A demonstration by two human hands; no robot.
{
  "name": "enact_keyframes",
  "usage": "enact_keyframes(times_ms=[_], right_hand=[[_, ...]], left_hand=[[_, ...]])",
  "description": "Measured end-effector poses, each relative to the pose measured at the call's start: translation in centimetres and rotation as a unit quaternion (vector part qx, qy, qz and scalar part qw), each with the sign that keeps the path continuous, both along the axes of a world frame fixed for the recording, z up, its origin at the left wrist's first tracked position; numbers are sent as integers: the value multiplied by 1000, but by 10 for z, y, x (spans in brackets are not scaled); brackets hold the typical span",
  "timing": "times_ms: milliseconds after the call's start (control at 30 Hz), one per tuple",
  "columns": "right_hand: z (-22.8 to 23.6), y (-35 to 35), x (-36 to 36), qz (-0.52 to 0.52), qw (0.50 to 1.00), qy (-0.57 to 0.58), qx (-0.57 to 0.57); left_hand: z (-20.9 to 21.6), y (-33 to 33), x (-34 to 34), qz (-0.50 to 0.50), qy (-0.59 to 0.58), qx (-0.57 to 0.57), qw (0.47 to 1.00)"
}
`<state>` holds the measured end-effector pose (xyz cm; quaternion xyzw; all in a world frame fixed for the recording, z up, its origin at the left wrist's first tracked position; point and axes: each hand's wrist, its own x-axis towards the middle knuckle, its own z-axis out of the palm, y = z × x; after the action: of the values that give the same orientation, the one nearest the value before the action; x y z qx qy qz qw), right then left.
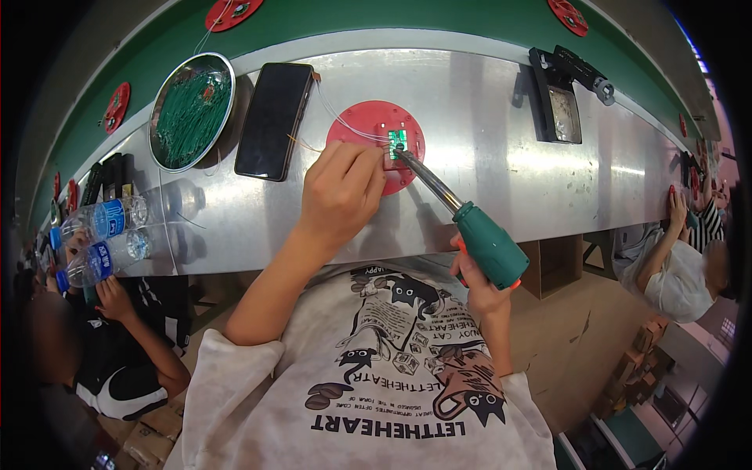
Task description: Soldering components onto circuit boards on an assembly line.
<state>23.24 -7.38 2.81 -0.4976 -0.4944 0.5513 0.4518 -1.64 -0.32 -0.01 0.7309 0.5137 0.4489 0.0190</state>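
My right hand [479,276] is wrapped round the handle of a green soldering gun [491,245]. Its metal tip touches or nearly touches a small green circuit board [398,143] on a round red base [356,124]. From the left, my left hand [342,188] reaches over the base with its fingers pinched close to the board. A thin wire [301,143] runs into that pinch; its other end is hidden by the fingers. Pale wires [348,125] lead from the board toward the phone.
Left of the base lie a black phone [272,121] and a metal bowl [162,159] of green wires. Two water bottles [110,219] lie at the left edge near a co-worker's hand [115,299]. A black holder [558,102] stands at the right. Another person [666,274] works far right.
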Motion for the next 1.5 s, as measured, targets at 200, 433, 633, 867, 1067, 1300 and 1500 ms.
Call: enact_keyframes(times_ms=[200, 433, 633, 867, 1067, 1300, 1500], right_hand=[[4, 1, -1, -4, 1000, -14, -13], [-2, 1, 17, 80, 996, -41, 17], [7, 9, 6, 43, 999, -14, 22], [3, 15, 48, -83, 982, -26, 165], [60, 21, 76, -243, 860, -36, 447], [32, 41, 82, -344, 924, -136, 103], [35, 23, 80, -341, 885, 37, 314]], left_hand=[[0, 0, 1, 0, 1, 13, 1000], [1, -1, 2, 3, -5, 3, 1000], [-2, 0, -1, 3, -2, 0, 1000], [0, 1, 2, -1, -19, -3, 1000], [4, -1, 1, 2, -21, -4, 1000], [2, -1, 2, 5, -19, -10, 1000], [5, 1, 5, 2, -8, -17, 1000]])
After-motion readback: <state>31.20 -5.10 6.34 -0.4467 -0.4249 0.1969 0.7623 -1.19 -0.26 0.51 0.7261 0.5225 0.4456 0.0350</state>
